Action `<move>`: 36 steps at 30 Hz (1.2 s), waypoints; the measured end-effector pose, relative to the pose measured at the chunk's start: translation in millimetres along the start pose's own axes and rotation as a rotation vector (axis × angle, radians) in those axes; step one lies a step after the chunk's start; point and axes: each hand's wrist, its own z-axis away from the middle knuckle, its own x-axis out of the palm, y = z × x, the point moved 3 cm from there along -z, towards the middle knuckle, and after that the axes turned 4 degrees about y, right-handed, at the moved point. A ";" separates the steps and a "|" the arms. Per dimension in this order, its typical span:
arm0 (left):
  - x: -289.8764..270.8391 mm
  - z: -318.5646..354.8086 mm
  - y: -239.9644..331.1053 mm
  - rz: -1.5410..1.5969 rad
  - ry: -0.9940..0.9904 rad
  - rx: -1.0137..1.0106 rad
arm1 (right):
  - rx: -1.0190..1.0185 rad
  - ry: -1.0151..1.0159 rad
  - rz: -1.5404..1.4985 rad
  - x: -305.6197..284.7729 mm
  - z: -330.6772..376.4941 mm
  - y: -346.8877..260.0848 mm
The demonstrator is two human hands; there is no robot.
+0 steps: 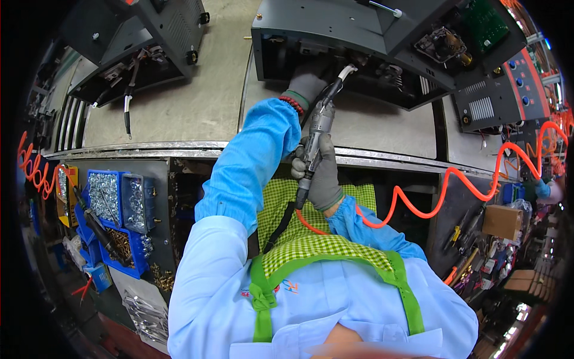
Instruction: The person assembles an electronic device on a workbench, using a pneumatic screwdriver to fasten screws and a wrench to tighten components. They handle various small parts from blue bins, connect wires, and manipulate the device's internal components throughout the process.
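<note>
Left hand (310, 81): fingers hidden inside the dark opening of the central casing (320, 23); what they touch cannot be determined. Upper end of the white-sleeved cable (345, 73): lost in the same shadow. Central and left casings (169, 37) (both dark grey) are cut off by the top edge. Co-worker's sleeve (543, 190), far right: blurred.

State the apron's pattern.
The apron is yellow-green checked, with plain green trim; best in the head view.
</note>
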 end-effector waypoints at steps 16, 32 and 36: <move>4.8 -5.1 -16.1 0.100 -0.069 0.189 | -0.045 0.049 -0.067 20.4 -11.4 7.1; 7.9 -13.7 -14.2 0.197 -0.087 0.277 | -0.072 0.020 -0.117 26.4 -25.5 14.6; 9.9 -16.8 -20.3 0.212 -0.075 0.310 | -0.093 -0.001 -0.045 35.7 -24.7 11.0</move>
